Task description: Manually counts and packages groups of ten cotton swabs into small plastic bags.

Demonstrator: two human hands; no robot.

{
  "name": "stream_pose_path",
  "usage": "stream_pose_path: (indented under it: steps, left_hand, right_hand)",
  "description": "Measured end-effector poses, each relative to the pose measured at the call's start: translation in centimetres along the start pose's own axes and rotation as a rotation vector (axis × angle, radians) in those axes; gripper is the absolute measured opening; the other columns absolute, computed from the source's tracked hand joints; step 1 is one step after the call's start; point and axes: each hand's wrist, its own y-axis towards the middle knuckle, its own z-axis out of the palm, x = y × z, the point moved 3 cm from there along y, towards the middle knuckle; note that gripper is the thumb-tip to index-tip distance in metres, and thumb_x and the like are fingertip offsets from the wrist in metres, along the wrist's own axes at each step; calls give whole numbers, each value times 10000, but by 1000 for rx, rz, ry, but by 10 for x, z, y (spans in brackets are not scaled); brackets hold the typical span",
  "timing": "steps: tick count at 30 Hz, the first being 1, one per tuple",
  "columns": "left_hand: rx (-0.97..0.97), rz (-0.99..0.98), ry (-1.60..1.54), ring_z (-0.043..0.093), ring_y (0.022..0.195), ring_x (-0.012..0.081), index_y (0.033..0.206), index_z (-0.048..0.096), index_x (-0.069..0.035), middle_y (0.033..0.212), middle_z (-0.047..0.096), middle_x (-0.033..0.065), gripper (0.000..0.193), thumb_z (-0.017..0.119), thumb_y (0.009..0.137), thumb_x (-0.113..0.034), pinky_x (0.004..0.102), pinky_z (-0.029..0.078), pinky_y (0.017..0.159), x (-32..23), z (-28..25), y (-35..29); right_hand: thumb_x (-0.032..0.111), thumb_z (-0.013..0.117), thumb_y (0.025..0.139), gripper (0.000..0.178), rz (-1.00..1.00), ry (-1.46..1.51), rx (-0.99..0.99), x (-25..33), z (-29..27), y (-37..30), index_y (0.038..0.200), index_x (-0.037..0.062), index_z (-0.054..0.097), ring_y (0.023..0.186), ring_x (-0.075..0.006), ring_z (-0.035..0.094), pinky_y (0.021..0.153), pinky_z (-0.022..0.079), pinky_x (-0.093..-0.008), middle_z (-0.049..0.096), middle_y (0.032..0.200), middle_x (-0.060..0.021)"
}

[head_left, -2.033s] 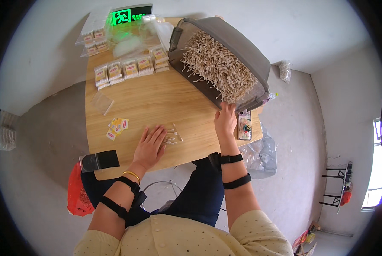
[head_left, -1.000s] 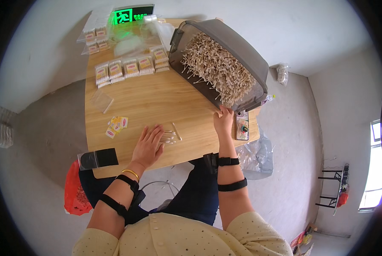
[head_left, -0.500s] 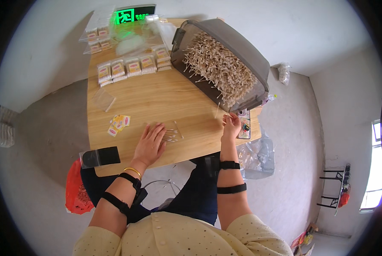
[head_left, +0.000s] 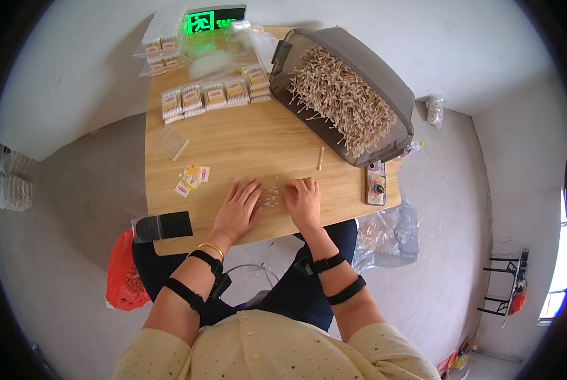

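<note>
Several cotton swabs [head_left: 270, 197] lie together in a small clear plastic bag on the wooden table, between my hands. My left hand [head_left: 236, 208] rests flat over the bag's left side, fingers stretched out. At its right edge, my right hand [head_left: 303, 199] has its fingers bent and drawn together; what they pinch, if anything, is hidden. One loose cotton swab [head_left: 321, 159] lies beyond my right hand. A grey plastic bin [head_left: 377, 66], tipped toward me at the far right, holds a heap of cotton swabs [head_left: 340, 95].
Packed swab bags [head_left: 215, 95] line the table's far left, near more plastic bags [head_left: 210, 63] and a lit green sign [head_left: 201, 23]. Yellow-white cards [head_left: 193, 179], a flat clear bag [head_left: 171, 143] and a black pouch [head_left: 163, 226] lie left. A phone-like case [head_left: 376, 183] lies right.
My right hand has moved left from the bin's near edge to the bag of swabs. My left hand stays flat on the bag. The whole view has shifted slightly.
</note>
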Motion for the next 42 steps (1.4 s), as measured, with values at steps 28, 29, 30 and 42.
stream_pose_path:
  steps: [28, 29, 30, 42]
  left_hand:
    - [64, 1, 21, 202, 1568, 361, 1593, 256, 32, 1676, 228, 209, 746, 513, 1037, -392, 520, 174, 1278, -23, -4, -39]
    - [61, -7, 16, 202, 1567, 364, 1595, 246, 37, 1672, 229, 217, 753, 508, 1039, -398, 523, 178, 1277, -22, -5, -39]
    - [59, -14, 9, 203, 1566, 368, 1596, 236, 43, 1669, 230, 225, 761, 502, 1041, -405, 526, 181, 1275, -22, -6, -39]
    - [134, -24, 258, 186, 1581, 307, 1604, 280, -2, 1676, 277, 154, 810, 518, 1014, -504, 535, 104, 1286, -21, -1, -10]
  right_hand:
    - [201, 725, 872, 94, 3, 165, 335, 20, 48, 62, 881, 119, 772, 1029, -319, 632, 893, 502, -441, 701, 948, -91]
    - [201, 725, 872, 94, 3, 167, 335, 23, 47, 60, 881, 119, 772, 1029, -319, 632, 893, 502, -441, 701, 948, -91]
    - [190, 725, 876, 91, -49, 154, 357, 27, 47, 57, 884, 111, 770, 1027, -320, 632, 890, 505, -441, 701, 955, -98]
    - [98, 641, 963, 95, 114, 309, -34, -11, -6, 12, 1008, 61, 717, 941, -330, 615, 821, 502, -411, 642, 966, -130]
